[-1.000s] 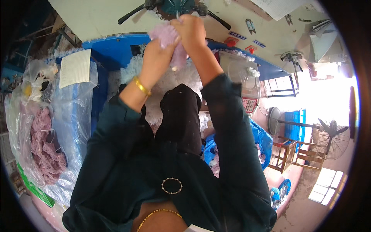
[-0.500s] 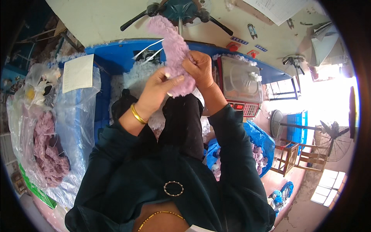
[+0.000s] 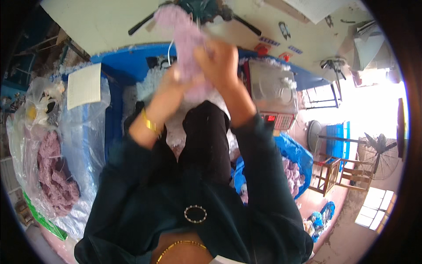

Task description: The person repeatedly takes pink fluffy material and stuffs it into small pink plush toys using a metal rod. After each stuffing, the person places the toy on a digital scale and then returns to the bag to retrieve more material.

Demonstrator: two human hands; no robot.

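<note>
A long fluffy pink plush piece (image 3: 187,42) hangs between my hands above my knees, its upper end reaching toward a dark metal machine part with black handles (image 3: 206,11) on the table. My right hand (image 3: 221,64) grips the plush from the right, fingers bent round it. Lower down, my left hand (image 3: 169,90) closes on its bottom end, with the thumb across it. Both hands are smeared by motion. Beside the plush, a thin white strip (image 3: 169,53) dangles. White stuffing fluff (image 3: 151,81) lies in the blue bin beneath.
On the left, a clear plastic bag (image 3: 83,132) holds pink plush (image 3: 55,176), near a ruled sheet (image 3: 84,86). A scale (image 3: 272,88) with a red display stands right, above a blue bag (image 3: 303,154) of pink pieces. Small snips (image 3: 285,31) lie on the table (image 3: 101,22).
My hands and the plush have shifted slightly up and to the left. The left hand has tilted, and the plush's upper end has swung left.
</note>
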